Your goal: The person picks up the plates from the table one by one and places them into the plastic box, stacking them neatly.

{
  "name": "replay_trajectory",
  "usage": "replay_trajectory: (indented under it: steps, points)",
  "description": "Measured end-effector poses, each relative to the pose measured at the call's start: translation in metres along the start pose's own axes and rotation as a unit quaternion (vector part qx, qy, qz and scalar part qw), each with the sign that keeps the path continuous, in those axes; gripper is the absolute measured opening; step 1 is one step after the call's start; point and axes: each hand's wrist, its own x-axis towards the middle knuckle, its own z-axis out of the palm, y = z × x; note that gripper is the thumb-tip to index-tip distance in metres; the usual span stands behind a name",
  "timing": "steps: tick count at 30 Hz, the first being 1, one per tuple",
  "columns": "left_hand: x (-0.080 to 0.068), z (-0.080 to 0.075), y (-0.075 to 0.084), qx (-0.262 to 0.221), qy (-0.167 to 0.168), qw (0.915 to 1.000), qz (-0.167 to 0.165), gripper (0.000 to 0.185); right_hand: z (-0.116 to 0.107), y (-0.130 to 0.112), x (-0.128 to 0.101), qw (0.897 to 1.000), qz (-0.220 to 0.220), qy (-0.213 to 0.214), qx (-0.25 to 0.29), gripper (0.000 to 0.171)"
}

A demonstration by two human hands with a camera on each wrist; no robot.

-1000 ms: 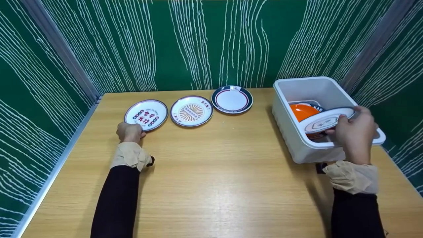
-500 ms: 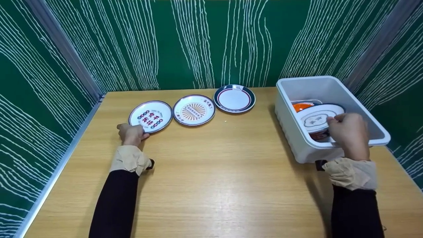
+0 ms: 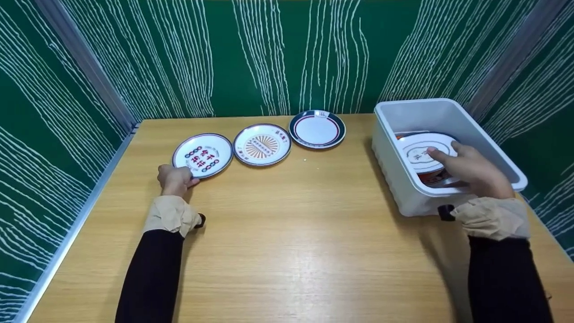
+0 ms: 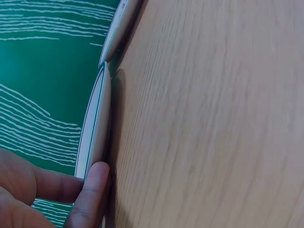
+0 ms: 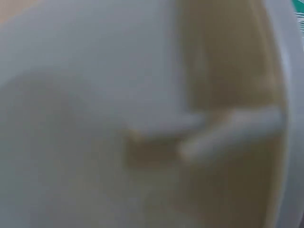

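**Two hands, two plates: one at the table's left edge, one inside the bin**

Starting at the left, our left hand (image 3: 176, 178) pinches the near rim of the plate with red characters (image 3: 202, 155), which lies flat on the table (image 3: 287, 233) toward the far left corner; the left wrist view shows the thumb (image 4: 92, 190) pressed against that rim (image 4: 97, 128) from the table side, fingers behind it, so we read this hand as closed on the plate; the plate lies directly ahead of the hand, away from us; next along the far edge sit the sunburst plate (image 3: 262, 145) and the dark-rimmed plate (image 3: 317, 129), neither touched, both well apart from either hand.

At the right edge stands the white bin (image 3: 390, 157); our right hand (image 3: 471, 170) reaches over its near wall with fingers extended and rests on the white plate (image 3: 419, 150), which lies roughly flat atop other dishes (only a sliver of orange shows); the fingers look straight rather than curled, so we take this hand as laid on the plate, not gripping it; the right wrist view is too blurred to confirm; the plate lies ahead and slightly left of the right hand, far nearer it than the left.
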Motion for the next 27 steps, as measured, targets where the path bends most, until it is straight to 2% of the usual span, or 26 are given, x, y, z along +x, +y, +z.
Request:
replay_trajectory:
  steps: [3,5,6,7,8,9,11,12,13,14,16,19,22,26,27]
  points:
    - [-0.001,-0.004,-0.001,-0.025,-0.008,0.9997,-0.001,0.085,-0.004,0.000,0.006,0.999,-0.008,-0.025,0.043,0.115]
    - [-0.002,-0.006,-0.002,-0.037,-0.015,0.9992,-0.002,0.082,-0.008,0.000,0.009,0.994,-0.005,-0.036,0.100,0.108]
    - [-0.003,-0.007,-0.003,-0.044,-0.020,0.9988,-0.005,0.081,-0.010,0.000,0.011,0.988,0.000,-0.045,0.149,0.105]
    - [-0.004,-0.009,-0.003,-0.051,-0.026,0.9984,-0.009,0.078,-0.012,0.000,0.012,0.977,0.015,-0.057,0.206,0.102]
    - [-0.005,-0.011,-0.004,-0.056,-0.030,0.9979,-0.013,0.076,-0.013,0.000,0.013,0.961,0.033,-0.064,0.268,0.099]
    - [-0.006,-0.011,-0.004,-0.059,-0.035,0.9975,-0.017,0.075,-0.015,0.001,0.014,0.940,0.051,-0.066,0.330,0.095]
    - [-0.008,-0.013,-0.005,-0.066,-0.042,0.9965,-0.027,0.074,-0.018,0.004,0.014,0.886,0.086,-0.069,0.451,0.087]
    - [-0.009,-0.013,-0.005,-0.068,-0.045,0.9961,-0.032,0.073,-0.019,0.005,0.014,0.861,0.099,-0.071,0.494,0.088]
    - [-0.009,-0.014,-0.006,-0.070,-0.047,0.9958,-0.035,0.074,-0.020,0.006,0.014,0.842,0.109,-0.071,0.523,0.088]
    - [-0.010,-0.014,-0.006,-0.075,-0.049,0.9953,-0.037,0.074,-0.020,0.007,0.014,0.827,0.112,-0.068,0.546,0.086]
    - [-0.011,-0.015,-0.005,-0.088,-0.054,0.9939,-0.040,0.072,-0.021,0.009,0.013,0.809,0.119,-0.071,0.572,0.088]
    - [-0.014,-0.014,-0.002,-0.121,-0.070,0.9892,-0.044,0.071,-0.024,0.010,0.014,0.802,0.129,-0.073,0.578,0.097]
    - [-0.017,-0.013,0.001,-0.147,-0.089,0.9837,-0.054,0.072,-0.027,0.010,0.014,0.807,0.141,-0.062,0.570,0.102]
    - [-0.020,-0.014,0.002,-0.149,-0.111,0.9810,-0.056,0.076,-0.028,0.009,0.014,0.818,0.150,-0.040,0.555,0.100]
    - [-0.021,-0.014,0.001,-0.147,-0.114,0.9810,-0.054,0.077,-0.028,0.008,0.014,0.816,0.150,-0.038,0.557,0.101]
